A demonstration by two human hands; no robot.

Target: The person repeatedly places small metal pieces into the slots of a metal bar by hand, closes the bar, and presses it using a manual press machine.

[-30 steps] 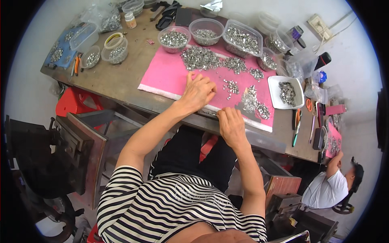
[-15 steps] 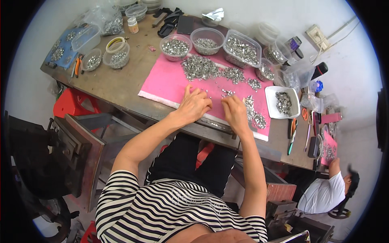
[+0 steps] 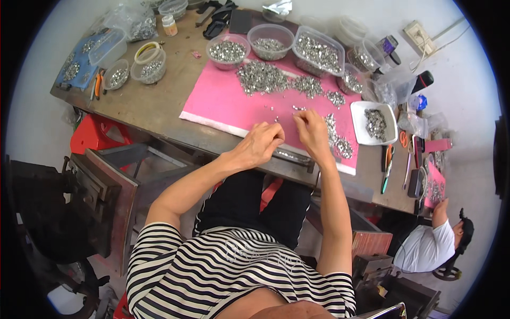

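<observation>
Metal pieces (image 3: 261,78), small and shiny, lie heaped on a pink cloth (image 3: 212,101) in the upper middle of the frame, with smaller clusters trailing off to the right of the heap. The cloth covers part of a brown bench (image 3: 159,109).

Near the centre of the frame, the left hand (image 3: 259,142) is over the cloth's white front edge, its fingers bent inward and down. Its grip looks mostly closed, but I cannot tell whether anything is in it. The right hand (image 3: 313,135) is just beside it, to the right, with thumb and fingers curled and the fingertips near a few loose pieces. How far open that grip is, and whether it has hold of a piece, I cannot tell.

Below the hands, a narrow groove (image 3: 292,156) at the bench's front edge shows something silvery in it. A white tray (image 3: 360,127) of pieces stands right of centre, and a square tub (image 3: 303,58) and a round bowl (image 3: 228,65), both filled, stand at the top. Orange-handled pliers (image 3: 98,85) lie at upper left, and orange-handled scissors (image 3: 404,139) at right. A co-worker in white (image 3: 430,247) sits at lower right.
</observation>
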